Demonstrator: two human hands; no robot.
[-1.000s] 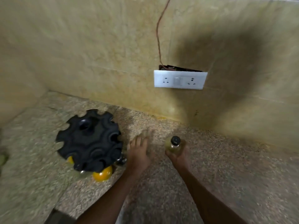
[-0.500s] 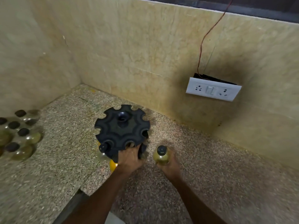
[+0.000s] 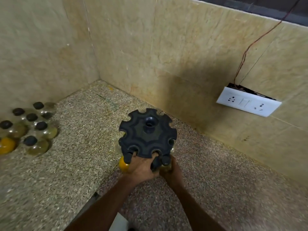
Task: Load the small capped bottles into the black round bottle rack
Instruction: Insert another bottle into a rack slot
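Note:
The black round bottle rack [image 3: 147, 135] stands on the speckled counter near the back wall, its rim cut with several notches. My left hand [image 3: 141, 167] grips the rack's near rim, fingers hooked into two notches. My right hand [image 3: 172, 172] holds a small black-capped bottle [image 3: 166, 161] of yellowish liquid against a near-right notch. An orange-filled bottle [image 3: 123, 165] hangs in the rack at the near left, partly hidden by my left hand. Several more capped bottles [image 3: 31, 127] stand grouped at the counter's far left.
Tiled walls meet in a corner [image 3: 98, 77] behind the rack. A white socket plate [image 3: 248, 101] with a loose red wire [image 3: 246, 52] sits on the right wall. Bare counter [image 3: 86, 130] lies between the rack and the bottle group.
The view swung right and closer. My right hand carried the bottle leftward up to the rack's rim. My left hand went from lying flat beside the rack to gripping its edge.

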